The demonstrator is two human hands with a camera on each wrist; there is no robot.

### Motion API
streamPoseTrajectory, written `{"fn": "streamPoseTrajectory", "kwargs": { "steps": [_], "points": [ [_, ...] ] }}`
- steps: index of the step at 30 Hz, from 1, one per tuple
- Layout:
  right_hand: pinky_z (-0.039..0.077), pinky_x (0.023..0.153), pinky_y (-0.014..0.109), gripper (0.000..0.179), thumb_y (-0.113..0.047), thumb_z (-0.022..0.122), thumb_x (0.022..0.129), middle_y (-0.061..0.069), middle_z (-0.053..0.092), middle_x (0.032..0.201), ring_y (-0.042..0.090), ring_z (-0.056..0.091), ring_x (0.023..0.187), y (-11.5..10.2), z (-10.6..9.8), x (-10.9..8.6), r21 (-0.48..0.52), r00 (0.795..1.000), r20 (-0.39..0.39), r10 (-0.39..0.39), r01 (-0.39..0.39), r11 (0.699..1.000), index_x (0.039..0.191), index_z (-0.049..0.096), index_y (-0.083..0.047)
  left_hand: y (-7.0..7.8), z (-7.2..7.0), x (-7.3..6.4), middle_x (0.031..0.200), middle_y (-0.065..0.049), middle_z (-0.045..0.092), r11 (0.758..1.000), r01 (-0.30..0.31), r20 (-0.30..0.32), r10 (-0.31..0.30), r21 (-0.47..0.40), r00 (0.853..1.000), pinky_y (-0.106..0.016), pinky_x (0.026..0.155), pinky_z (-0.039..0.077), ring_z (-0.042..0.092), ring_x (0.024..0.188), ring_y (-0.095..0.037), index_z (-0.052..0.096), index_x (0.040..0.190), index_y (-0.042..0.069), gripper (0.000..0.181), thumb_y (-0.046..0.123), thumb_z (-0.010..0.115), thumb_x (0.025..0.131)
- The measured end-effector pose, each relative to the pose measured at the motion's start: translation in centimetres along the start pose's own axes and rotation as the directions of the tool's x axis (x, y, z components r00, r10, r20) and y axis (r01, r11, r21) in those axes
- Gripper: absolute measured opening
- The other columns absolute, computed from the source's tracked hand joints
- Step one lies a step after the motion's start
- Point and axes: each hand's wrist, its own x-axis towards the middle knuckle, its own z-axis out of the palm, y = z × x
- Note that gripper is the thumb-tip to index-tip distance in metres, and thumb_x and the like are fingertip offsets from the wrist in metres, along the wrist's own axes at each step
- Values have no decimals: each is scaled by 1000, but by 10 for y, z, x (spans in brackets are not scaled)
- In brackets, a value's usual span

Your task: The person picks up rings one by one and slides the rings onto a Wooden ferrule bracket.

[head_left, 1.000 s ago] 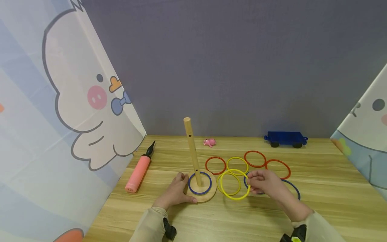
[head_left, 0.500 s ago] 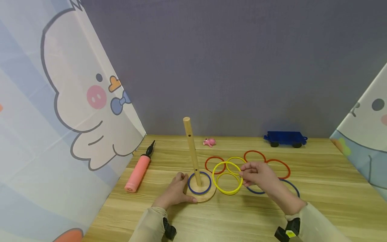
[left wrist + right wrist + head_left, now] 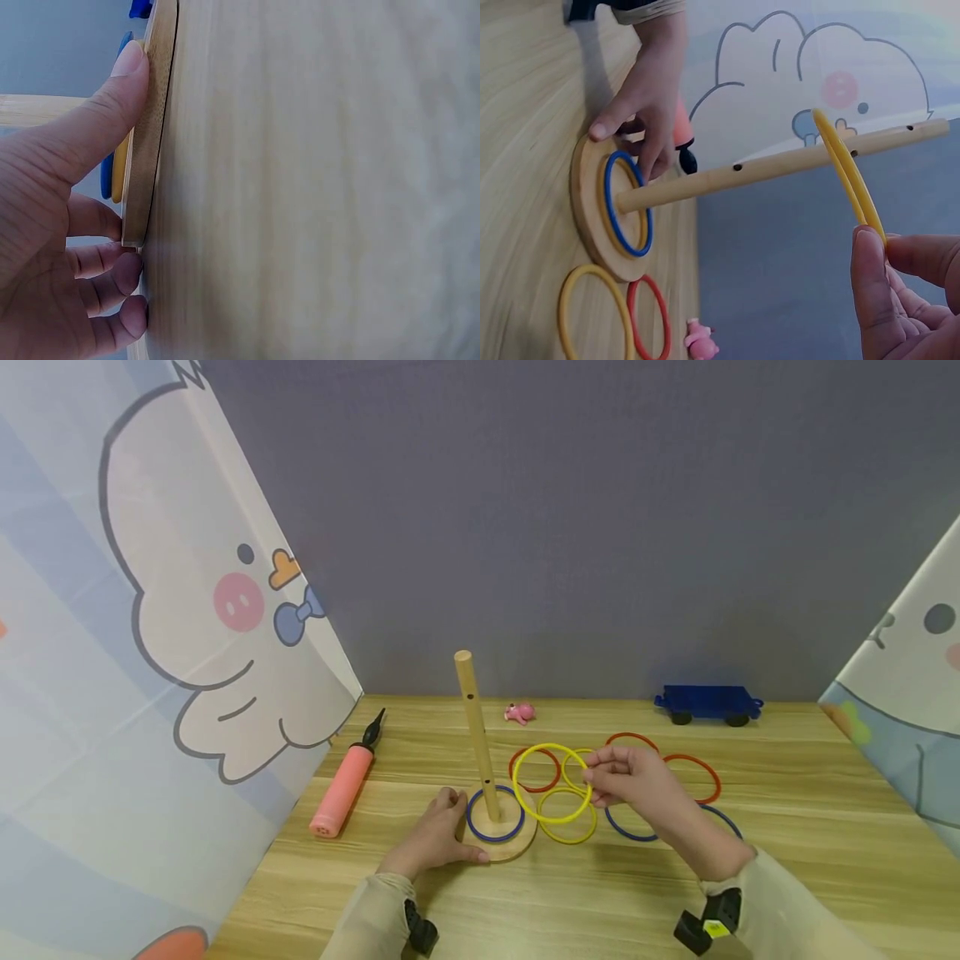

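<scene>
A wooden ring-toss stand has an upright post [image 3: 477, 735] on a round base [image 3: 519, 847]. My left hand [image 3: 435, 835] grips this base at its left, thumb along the front edge and fingers behind. Round the foot of the post lies a blue ring [image 3: 495, 840]; the left wrist view shows a yellow ring [image 3: 119, 176] beneath it. Between thumb and fingers my right hand [image 3: 637, 785] pinches another yellow ring [image 3: 550, 746], raised to the right of the post. In the right wrist view this ring appears nearly edge-on and overlaps the post.
Right of the base lie several red, yellow and blue rings, among them a yellow ring [image 3: 567, 842] and a red ring [image 3: 690, 757]. A pink hand pump [image 3: 343, 789] lies left. Behind are a small pink animal figure [image 3: 520, 713] and a blue toy wagon [image 3: 708, 703].
My right hand has carried the yellow ring leftward and up, closer to the post. My left hand and the stand have stayed in place.
</scene>
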Motion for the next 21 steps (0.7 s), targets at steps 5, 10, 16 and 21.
{"fn": "streamPoseTrajectory", "kwargs": {
  "steps": [5,10,16,21],
  "points": [
    [57,68,33,34,-9,64,95,8,67,88,18,66,71,-13,2,1,37,1000,-6,-19,20,999,116,54,15,-1,1,0,130,-17,39,1000,-1,1,1,5,1000,-48,100,39,40,122,-32,29,149,-9,117,59,81,68],
    [56,68,30,33,-8,63,95,7,68,89,16,66,71,-25,3,3,68,999,-1,-43,43,997,117,53,15,-1,0,1,131,-18,39,1000,-1,1,1,3,1000,-48,101,39,39,123,-32,29,149,-9,117,59,81,68],
    [57,69,31,35,-9,65,94,9,67,92,19,66,73,-36,4,5,64,999,7,-48,47,997,119,54,13,-1,1,1,133,-19,38,1000,-1,4,1,-6,1000,-48,101,38,39,125,-33,29,149,-8,117,60,80,68],
    [57,69,31,36,-9,63,95,9,66,90,18,65,72,-45,4,7,64,997,21,-68,66,996,120,53,14,-2,2,1,134,-20,38,1000,2,5,-2,-10,1000,-49,101,38,39,125,-34,29,149,-8,117,59,81,68]
  ]
}}
